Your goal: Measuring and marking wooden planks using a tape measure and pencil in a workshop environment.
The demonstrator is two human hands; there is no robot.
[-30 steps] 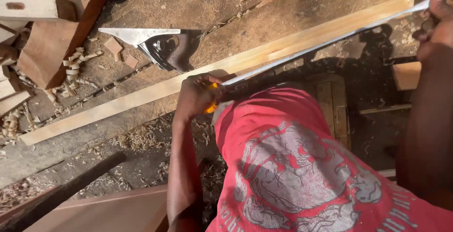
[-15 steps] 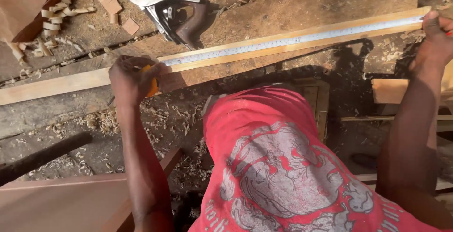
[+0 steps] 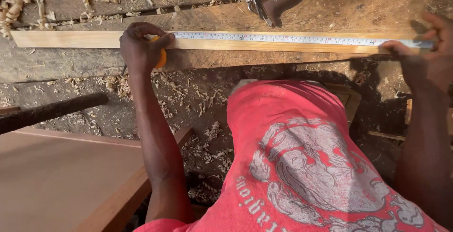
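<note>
Measuring now: the left hand (image 3: 140,48) grips the orange tape measure case (image 3: 161,58) against the long pale wooden strip (image 3: 71,39) on the workbench, while right hand (image 3: 427,57) fingers pin the steel blade (image 3: 283,38) flat. Marking likely needs a free hand.

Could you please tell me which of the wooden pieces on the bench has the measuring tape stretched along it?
The long pale strip, with the tape blade along it between the left hand and right hand; the reddish board lies bare.
</note>
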